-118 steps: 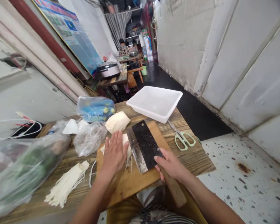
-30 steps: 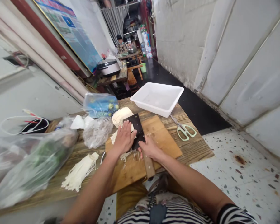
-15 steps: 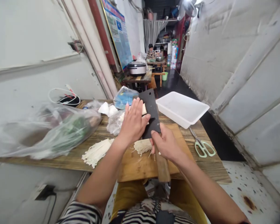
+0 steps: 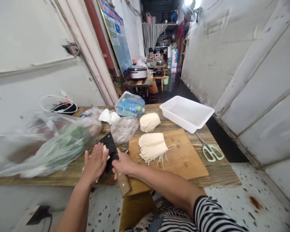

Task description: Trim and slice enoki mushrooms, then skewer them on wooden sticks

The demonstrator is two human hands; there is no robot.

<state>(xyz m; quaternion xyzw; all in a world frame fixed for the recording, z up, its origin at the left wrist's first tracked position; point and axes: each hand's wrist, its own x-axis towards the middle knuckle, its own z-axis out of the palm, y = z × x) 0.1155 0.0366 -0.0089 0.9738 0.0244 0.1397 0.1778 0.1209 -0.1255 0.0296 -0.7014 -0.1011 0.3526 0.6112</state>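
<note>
I see green-handled scissors (image 4: 206,146) well right of my right hand (image 4: 122,163) | crumpled clear bag (image 4: 124,129) beyond it | blue-filled bag (image 4: 130,106) farther ahead | bagged greens (image 4: 69,137) left of my left hand (image 4: 95,162) | lidded cooker (image 4: 137,74), another person (image 4: 151,58) far ahead

Cleaver (image 4: 111,152): broad dark blade, riveted wooden handle, held aslant left of and below frame centre, blade end up-left, handle down-right. Enoki bunch (image 4: 105,148) by the blade, lower left: pale, mostly covered, only scraps show, contact unclear. Enoki bundle (image 4: 152,146), just below frame centre: cream, lying on its side, fanned, caps left, stray strands lower right. Enoki clump (image 4: 149,122) just above it: cream, on its side, compact, caps left.
</note>
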